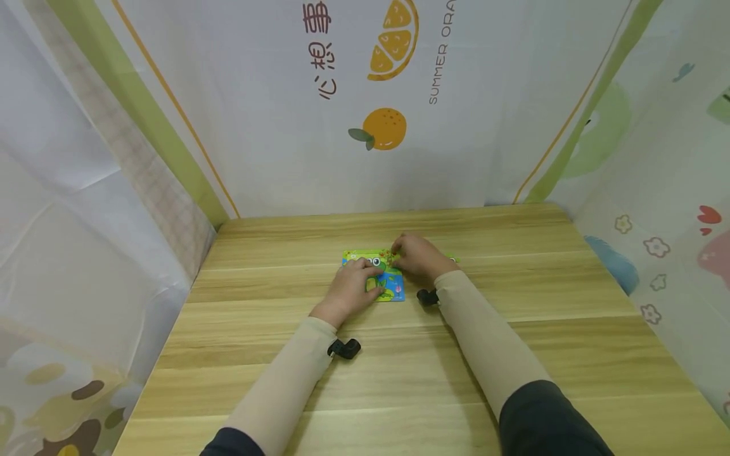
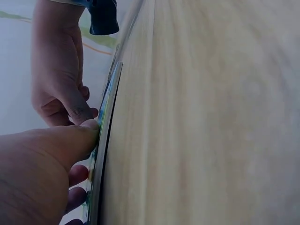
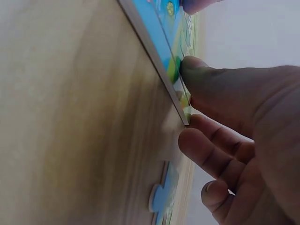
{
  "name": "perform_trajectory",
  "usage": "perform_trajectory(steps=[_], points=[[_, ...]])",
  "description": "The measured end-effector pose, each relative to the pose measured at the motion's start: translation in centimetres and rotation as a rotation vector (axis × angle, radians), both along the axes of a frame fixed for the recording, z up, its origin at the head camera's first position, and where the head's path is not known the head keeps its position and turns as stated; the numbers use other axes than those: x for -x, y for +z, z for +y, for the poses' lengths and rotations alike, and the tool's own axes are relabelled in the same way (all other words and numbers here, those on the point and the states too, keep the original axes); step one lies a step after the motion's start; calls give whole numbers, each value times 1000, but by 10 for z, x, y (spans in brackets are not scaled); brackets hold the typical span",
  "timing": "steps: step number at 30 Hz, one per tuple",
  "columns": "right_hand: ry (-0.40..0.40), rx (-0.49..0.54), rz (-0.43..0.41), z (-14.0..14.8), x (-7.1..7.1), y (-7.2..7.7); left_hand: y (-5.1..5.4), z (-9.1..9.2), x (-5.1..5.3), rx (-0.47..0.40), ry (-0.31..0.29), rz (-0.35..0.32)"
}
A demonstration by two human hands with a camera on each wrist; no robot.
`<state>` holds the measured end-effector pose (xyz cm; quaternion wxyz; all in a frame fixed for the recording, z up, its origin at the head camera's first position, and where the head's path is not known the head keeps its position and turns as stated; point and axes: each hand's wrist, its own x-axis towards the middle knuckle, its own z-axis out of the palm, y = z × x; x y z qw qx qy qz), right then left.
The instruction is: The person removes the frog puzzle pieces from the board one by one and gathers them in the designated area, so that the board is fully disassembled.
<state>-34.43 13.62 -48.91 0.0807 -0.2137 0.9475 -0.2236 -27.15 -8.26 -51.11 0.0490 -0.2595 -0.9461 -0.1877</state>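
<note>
A small jigsaw puzzle (image 1: 396,290) with a frog picture in green, yellow and blue lies flat on the wooden table. My left hand (image 1: 350,288) rests over its left and middle part, thumb and fingers spread on the surface. At the top right corner is my right hand (image 1: 419,255), fingers bent downward. In the right wrist view its thumb lies on a corner puzzle piece (image 3: 184,99), with the other fingers by the edge. The index fingertip is hidden behind the thumb.
A loose puzzle piece (image 3: 165,190) lies beside the right hand, mostly covered by it in the head view. The wooden table (image 1: 239,329) ends at a printed white curtain (image 1: 274,164) behind, with more curtains along both sides.
</note>
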Motion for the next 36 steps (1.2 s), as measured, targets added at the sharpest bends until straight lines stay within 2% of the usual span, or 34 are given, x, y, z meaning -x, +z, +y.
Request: perform_trajectory(steps=[7, 16, 28, 36], points=[[-15, -14, -39, -3, 4, 1, -4, 0, 1, 37, 5, 7], [-17, -44, -98, -5, 10, 8, -4, 0, -1, 61, 2, 10], [-30, 79, -142, -2, 17, 5, -7, 0, -2, 67, 15, -2], [4, 126, -105, 0, 17, 2, -6, 0, -3, 81, 9, 2]])
